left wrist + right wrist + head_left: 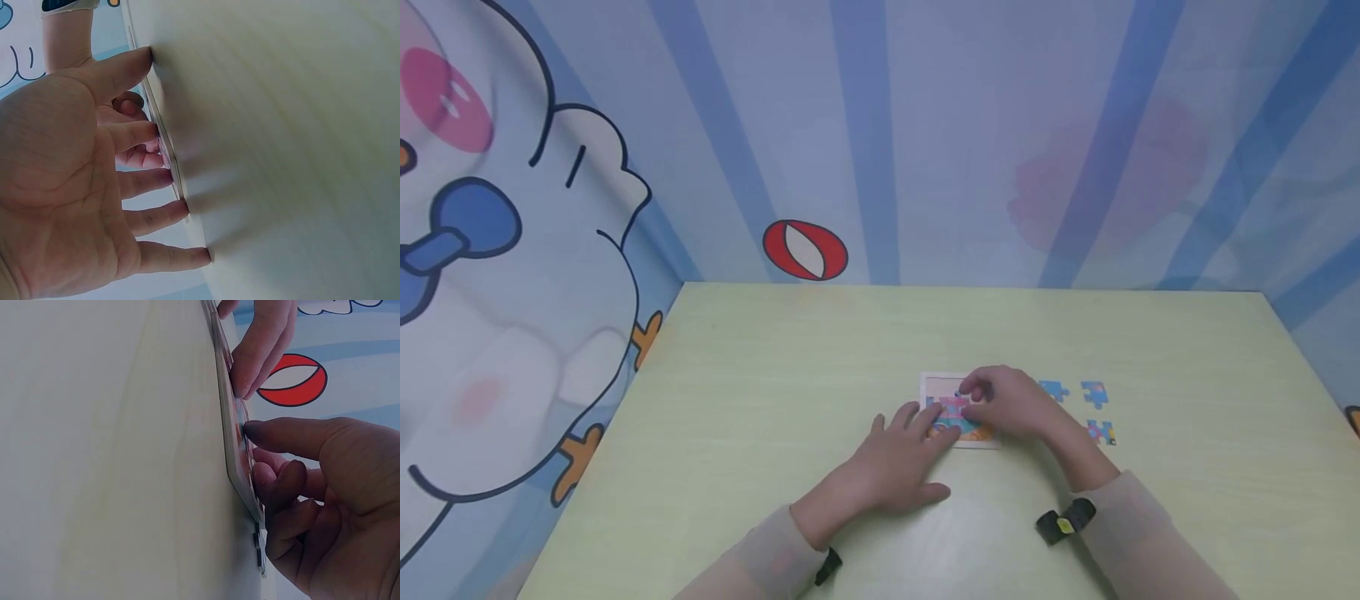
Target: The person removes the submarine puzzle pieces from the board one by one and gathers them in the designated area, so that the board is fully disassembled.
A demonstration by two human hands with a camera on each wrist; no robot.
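A small jigsaw puzzle (981, 432) in a white-edged tray (922, 385) lies flat on the table, its lower part filled with blue, orange and pink pieces. My left hand (895, 468) is spread with fingers nearly straight; some fingertips touch the puzzle and its edge. In the left wrist view the palm of the left hand (69, 187) faces the camera. Over the tray, my right hand (1011, 402) has thumb and index finger at a pink puzzle piece (953, 406), seemingly pinching it. The right wrist view shows the right hand (325, 494) with its other fingers curled; the piece is mostly hidden there.
Loose puzzle pieces lie right of the tray: a blue one (1055, 390) partly behind the right hand, another blue one (1095, 393), and a multicoloured one (1102, 432). The pale table (775, 350) meets a printed cloth backdrop (925, 150) behind.
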